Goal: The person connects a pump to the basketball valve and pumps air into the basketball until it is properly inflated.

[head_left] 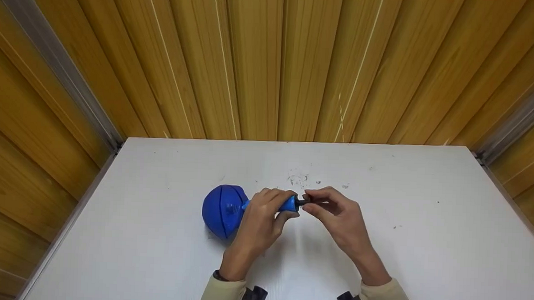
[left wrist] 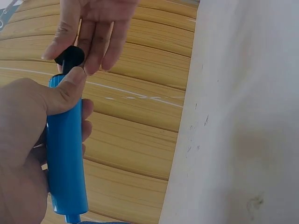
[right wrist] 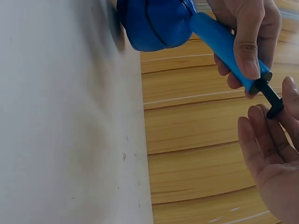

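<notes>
My left hand grips the blue barrel of a small hand pump, with the thumb near the barrel's handle end. The pump's far end meets a blue ball with black seams, which looks soft and dented. At the other end a short black rod stands out of the barrel, ending in a black T-shaped handle. The thumb and forefinger of my right hand pinch this handle, while the other fingers of that hand stretch out loosely in the right wrist view.
A white table with small dark scuffs lies under the hands. Wood-patterned panels rise behind it and at both sides, with grey metal strips at the corners. Black camera mounts sit at both wrists.
</notes>
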Motion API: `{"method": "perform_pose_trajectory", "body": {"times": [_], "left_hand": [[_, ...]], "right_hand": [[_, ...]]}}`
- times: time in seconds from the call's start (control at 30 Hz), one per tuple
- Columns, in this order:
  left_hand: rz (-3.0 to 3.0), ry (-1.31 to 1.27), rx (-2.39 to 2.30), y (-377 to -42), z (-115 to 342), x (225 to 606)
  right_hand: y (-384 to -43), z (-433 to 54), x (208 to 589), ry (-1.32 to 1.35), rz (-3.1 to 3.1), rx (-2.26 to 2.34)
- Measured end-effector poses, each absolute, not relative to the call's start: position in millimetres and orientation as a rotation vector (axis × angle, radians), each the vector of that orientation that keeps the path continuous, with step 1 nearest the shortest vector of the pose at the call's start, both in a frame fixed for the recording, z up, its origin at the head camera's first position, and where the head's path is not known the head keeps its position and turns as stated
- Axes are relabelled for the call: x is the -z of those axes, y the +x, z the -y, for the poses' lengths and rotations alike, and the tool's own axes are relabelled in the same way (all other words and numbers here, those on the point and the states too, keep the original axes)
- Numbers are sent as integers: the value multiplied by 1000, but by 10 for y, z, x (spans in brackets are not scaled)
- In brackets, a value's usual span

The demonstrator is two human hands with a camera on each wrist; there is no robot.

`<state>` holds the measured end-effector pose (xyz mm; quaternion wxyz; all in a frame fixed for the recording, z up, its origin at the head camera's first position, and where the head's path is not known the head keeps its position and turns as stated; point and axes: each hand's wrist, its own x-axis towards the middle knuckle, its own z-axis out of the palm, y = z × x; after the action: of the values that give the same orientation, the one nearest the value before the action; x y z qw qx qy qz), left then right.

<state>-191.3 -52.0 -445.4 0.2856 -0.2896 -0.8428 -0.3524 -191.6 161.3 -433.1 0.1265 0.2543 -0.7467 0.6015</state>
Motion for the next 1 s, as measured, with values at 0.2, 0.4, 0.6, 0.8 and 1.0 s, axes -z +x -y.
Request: {"method": "perform_pose_trajectory", "body": {"times": [0.2,0.4,0.6,0.8,1.0], "left_hand": [[2266,-815,985,-1925,532,4457],[2266,-749,1007,-1949,593,4415],[2244,-766,992,-1958,599,4399],[2265,-749,929,-1923,547,4400],[2282,-761,835,-1911,523,4430]], "right_hand": [[-1897,-1770,4279,824,2166,-1610],[-1864,-2094,4100,711,2117,-1572],[-1855,-2161,4070,599,2107,-1701],[-1912,-1826,4237,652,2093,-1815],[-1926,-1536,4404,689,2148,-1788]]}}
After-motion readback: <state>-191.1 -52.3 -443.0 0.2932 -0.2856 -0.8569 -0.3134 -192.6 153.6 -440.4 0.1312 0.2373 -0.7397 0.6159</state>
